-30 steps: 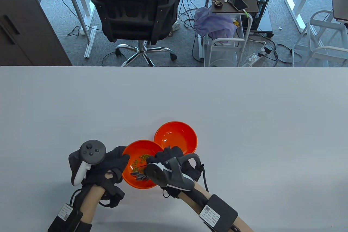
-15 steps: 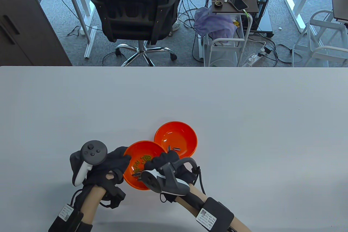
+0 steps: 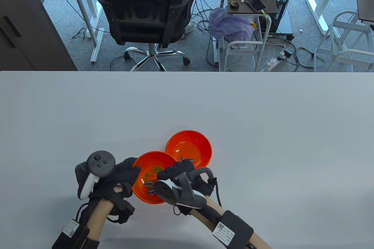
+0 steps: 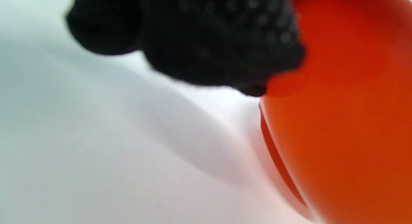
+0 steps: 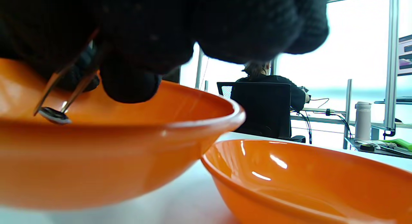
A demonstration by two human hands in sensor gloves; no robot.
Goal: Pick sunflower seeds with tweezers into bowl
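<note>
2 orange bowls touch on the white table (image 3: 263, 120). The near bowl (image 3: 146, 198) holds green beans (image 3: 156, 169) and dark sunflower seeds (image 3: 150, 186); the far bowl (image 3: 201, 144) holds a few seeds at its near rim. The right hand (image 3: 178, 173) pinches the tweezers (image 5: 69, 88), their long axis slanting down-left, tips closed on 1 seed (image 5: 54, 115) above the near bowl. The left hand (image 3: 117, 177) grips that bowl's left rim.

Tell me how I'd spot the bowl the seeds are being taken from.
On the white table, two orange bowls touch near the front edge. The source bowl is the nearer, left one, between both gloved hands. Unlike its neighbour, it holds green bits alongside the dark seeds.
</note>
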